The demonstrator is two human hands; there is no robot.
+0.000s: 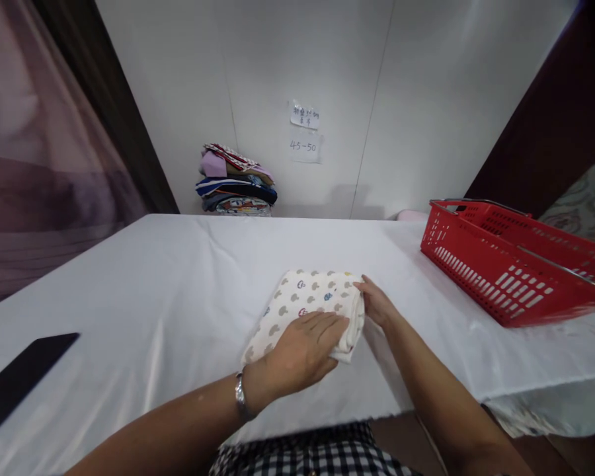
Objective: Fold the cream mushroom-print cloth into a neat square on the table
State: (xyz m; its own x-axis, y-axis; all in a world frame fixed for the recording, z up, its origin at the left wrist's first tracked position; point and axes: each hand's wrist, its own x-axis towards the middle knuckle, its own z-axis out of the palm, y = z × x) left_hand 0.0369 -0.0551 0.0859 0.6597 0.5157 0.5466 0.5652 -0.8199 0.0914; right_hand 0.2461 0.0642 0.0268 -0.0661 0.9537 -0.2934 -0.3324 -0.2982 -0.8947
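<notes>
A folded white cloth (290, 301) printed with small grey, blue and red mushroom-like shapes lies on the table, its folded layers showing along the right edge. My left hand (305, 350) rests across its near side, palm down with the fingers stretched out over the top; a silver bracelet is on that wrist. At the far right corner, my right hand (375, 303) has its fingers closed around the edge of the cloth. Part of the near side of the cloth is hidden under my left hand.
A white-covered table (178, 291) spreads out under the cloth. To the right stands a red plastic basket (480, 264) with metal handles. A dark flat object (24, 373) lies at the left. Folded fabrics (237, 182) are stacked by the back wall, near handwritten paper signs (305, 147).
</notes>
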